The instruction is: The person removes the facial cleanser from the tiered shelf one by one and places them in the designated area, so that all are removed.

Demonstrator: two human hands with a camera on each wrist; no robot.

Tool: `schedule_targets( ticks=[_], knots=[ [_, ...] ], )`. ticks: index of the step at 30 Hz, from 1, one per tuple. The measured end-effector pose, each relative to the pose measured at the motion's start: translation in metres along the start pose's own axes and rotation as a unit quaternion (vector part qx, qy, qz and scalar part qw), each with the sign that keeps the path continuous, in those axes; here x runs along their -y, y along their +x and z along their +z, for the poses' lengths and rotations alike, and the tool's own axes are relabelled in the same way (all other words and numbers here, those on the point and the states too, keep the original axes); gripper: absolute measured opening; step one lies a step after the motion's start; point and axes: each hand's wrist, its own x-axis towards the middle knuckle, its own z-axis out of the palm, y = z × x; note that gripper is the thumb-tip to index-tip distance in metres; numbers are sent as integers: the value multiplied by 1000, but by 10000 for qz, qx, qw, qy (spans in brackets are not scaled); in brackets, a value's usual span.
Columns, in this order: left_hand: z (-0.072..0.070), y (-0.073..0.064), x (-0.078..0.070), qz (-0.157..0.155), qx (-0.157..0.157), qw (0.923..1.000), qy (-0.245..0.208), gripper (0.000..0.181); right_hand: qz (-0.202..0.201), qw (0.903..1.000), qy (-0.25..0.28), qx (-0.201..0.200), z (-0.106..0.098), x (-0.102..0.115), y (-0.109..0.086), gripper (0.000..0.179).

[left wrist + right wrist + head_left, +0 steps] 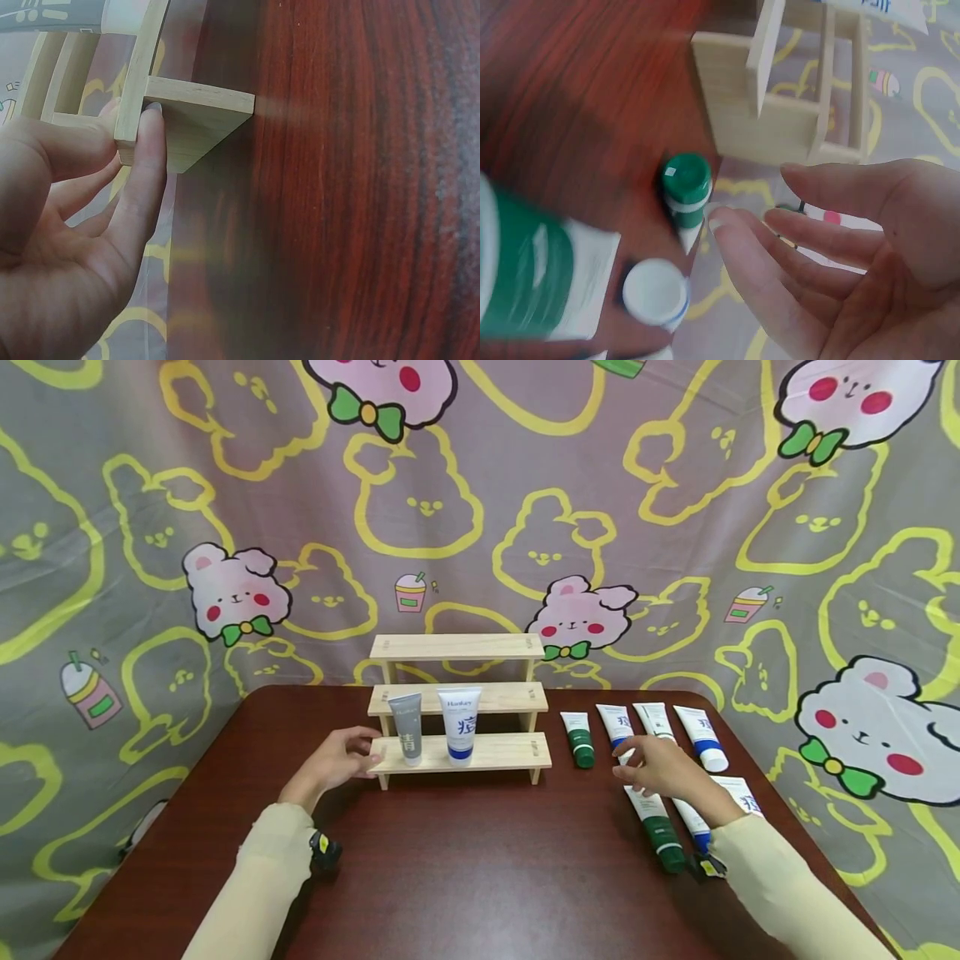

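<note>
A three-tier wooden display rack (510, 752) stands mid-table. On its bottom step, a grey squeeze tube (408, 727) and a white tube with a blue cap (460, 727) stand upright. My left hand (337, 762) pinches the left end of that step, thumb on one face and a finger on the other in the left wrist view. To the right, my right hand (663, 768) hovers over lying tubes, fingers loosely bent with nothing between them. Nearest it are a white-and-green tube (651, 818) and a blue-and-white tube (617, 723), partly hidden behind the hand.
A small green-and-white tube (579, 742) lies just right of the rack. Farther right lie a white tube (652, 717) and a blue-capped tube (701, 735), with others partly under the right forearm. A cartoon-print curtain (450, 568) hangs behind the dark red table (450, 877).
</note>
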Motion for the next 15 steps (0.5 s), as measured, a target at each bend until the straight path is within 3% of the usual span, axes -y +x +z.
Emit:
schedule_targets(
  ticks=[15],
  knots=[
    [0,0,-2,-97,-5,9999,47,46,-924,9936,365,-545,24,55,40,21]
  ],
)
